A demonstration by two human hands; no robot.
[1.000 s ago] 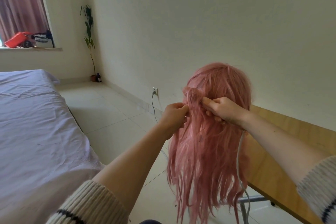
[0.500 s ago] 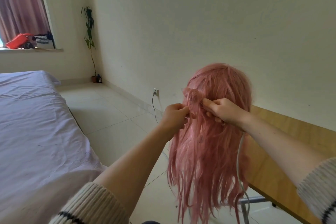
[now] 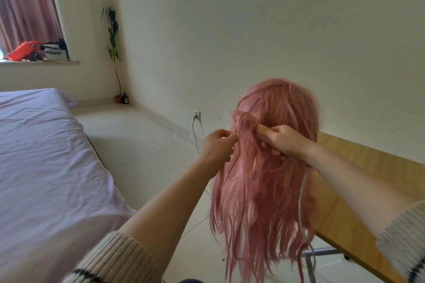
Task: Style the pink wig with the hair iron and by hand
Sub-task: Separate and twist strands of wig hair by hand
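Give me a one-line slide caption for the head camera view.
Both hands, left hand and right hand, pinch a small knot of hair on the pink wig beside a wooden table.

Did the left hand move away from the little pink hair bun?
No. The left hand stays pinching strands beside the small twisted bun on the long pink wig, level with it as before.

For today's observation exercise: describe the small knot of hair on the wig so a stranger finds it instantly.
Find the pink wig by the wooden table. Between the left hand and right hand sits a small coiled knot, the only wound-up hair among loose hanging strands.
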